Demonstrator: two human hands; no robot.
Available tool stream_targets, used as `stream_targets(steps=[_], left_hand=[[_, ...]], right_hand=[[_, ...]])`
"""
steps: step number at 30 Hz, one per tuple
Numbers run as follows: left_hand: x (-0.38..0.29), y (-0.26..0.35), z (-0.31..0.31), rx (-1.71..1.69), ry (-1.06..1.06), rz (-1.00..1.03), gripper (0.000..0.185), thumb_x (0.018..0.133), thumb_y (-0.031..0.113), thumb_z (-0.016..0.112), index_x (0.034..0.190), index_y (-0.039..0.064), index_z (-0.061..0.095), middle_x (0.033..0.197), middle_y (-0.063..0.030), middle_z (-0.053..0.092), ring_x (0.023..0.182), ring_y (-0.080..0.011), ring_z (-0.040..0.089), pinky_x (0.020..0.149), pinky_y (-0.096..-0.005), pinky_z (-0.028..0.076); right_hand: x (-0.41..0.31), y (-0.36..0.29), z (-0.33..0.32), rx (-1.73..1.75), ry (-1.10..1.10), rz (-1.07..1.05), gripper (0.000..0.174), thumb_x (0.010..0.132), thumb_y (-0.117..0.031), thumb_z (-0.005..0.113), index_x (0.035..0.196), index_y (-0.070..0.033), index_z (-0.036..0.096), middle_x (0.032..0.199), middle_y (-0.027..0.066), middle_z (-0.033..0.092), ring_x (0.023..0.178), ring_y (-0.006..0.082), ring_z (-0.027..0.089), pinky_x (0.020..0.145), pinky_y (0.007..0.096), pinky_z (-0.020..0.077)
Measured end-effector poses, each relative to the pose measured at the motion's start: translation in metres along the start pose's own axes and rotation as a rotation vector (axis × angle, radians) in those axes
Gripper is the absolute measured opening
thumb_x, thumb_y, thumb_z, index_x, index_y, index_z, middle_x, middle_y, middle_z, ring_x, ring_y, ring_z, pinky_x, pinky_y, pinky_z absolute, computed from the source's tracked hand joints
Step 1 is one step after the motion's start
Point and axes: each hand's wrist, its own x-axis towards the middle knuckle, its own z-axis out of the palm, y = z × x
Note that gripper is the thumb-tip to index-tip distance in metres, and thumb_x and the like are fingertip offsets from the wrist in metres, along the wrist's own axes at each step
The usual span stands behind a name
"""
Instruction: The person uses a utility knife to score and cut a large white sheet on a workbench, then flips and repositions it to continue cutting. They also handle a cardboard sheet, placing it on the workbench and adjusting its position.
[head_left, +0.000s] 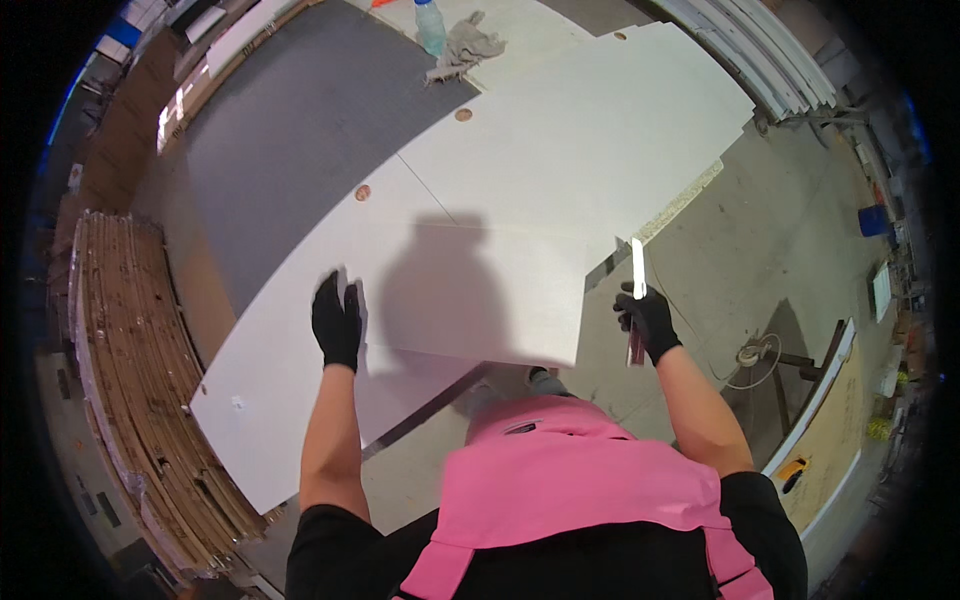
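Observation:
My left hand (337, 321), in a black glove, lies on or just over a large white panel (277, 375), with nothing in it and a gap between thumb and fingers. Beyond the right edge of a smaller white panel (540, 300), my right hand (651, 322), gloved in black too, grips a slim flat tool (638, 262) with a bright white upper part; its exact kind cannot be told. Another white panel (570, 135) stretches away from me, with a raw chipboard edge (682, 201). Round brown spots (363, 193) mark the panels' far edge. My shadow falls across the boards.
A grey sheet (315, 112) lies beyond the panels, near a plastic bottle (430, 30) and a crumpled rag (469, 46). Stacked cardboard (124, 375) stands at left. At right are a coiled cord (750, 354) and a board (825, 442) bearing a yellow tool (793, 472).

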Motion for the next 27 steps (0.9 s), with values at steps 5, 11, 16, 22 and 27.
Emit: stream_targets(steps=[5, 11, 16, 22, 27], left_hand=[[0.013, 0.137, 0.084, 0.05, -0.109, 0.139, 0.078, 0.088, 0.044, 0.06, 0.144, -0.001, 0.031, 0.15, -0.0212, 0.03, 0.141, -0.0347, 0.024, 0.116, -0.0487, 0.014], [-0.097, 0.354, 0.1, -0.688, -0.535, 0.749, 0.051, 0.083, 0.035, 0.064, 0.122, 0.004, 0.056, 0.128, -0.019, 0.053, 0.126, -0.0327, 0.045, 0.112, -0.0465, 0.026], [-0.054, 0.286, 0.07, -0.59, -0.558, 0.499, 0.047, 0.08, 0.017, 0.06, 0.125, 0.005, 0.056, 0.13, -0.0167, 0.053, 0.128, -0.0333, 0.043, 0.11, -0.0467, 0.029], [-0.008, 0.158, 0.042, 0.065, -0.244, 0.377, 0.06, 0.086, 0.032, 0.061, 0.14, 0.014, 0.043, 0.148, -0.0128, 0.036, 0.137, -0.032, 0.031, 0.113, -0.0503, 0.022], [-0.009, 0.162, 0.041, 0.122, -0.248, 0.371, 0.062, 0.086, 0.032, 0.061, 0.142, 0.016, 0.041, 0.149, -0.0119, 0.034, 0.137, -0.0308, 0.031, 0.113, -0.0494, 0.023]], right_hand=[[-0.025, 0.029, -0.072, 0.179, 0.025, 0.164, 0.033, 0.093, -0.027, 0.059, 0.119, -0.008, 0.053, 0.08, 0.008, 0.062, 0.059, 0.0163, 0.059, 0.051, 0.0298, 0.0482], [-0.012, -0.001, -0.09, 0.162, -0.081, -0.018, 0.028, 0.095, -0.024, 0.054, 0.117, -0.006, 0.054, 0.081, 0.0058, 0.06, 0.066, 0.0153, 0.06, 0.058, 0.0292, 0.0503], [0.027, -0.051, -0.04, -0.318, -0.274, -0.221, 0.024, 0.094, -0.023, 0.058, 0.105, -0.003, 0.062, 0.075, 0.0013, 0.06, 0.064, 0.0089, 0.054, 0.057, 0.0243, 0.0442], [0.089, -0.062, 0.005, -0.911, -0.266, -0.537, 0.025, 0.091, -0.032, 0.06, 0.093, -0.008, 0.066, 0.066, 0.0007, 0.063, 0.06, 0.011, 0.058, 0.057, 0.029, 0.0467], [0.101, -0.079, 0.022, -1.154, -0.297, -0.743, 0.032, 0.089, -0.043, 0.054, 0.081, -0.014, 0.065, 0.07, 0.0063, 0.064, 0.068, 0.0284, 0.064, 0.061, 0.039, 0.0504]])
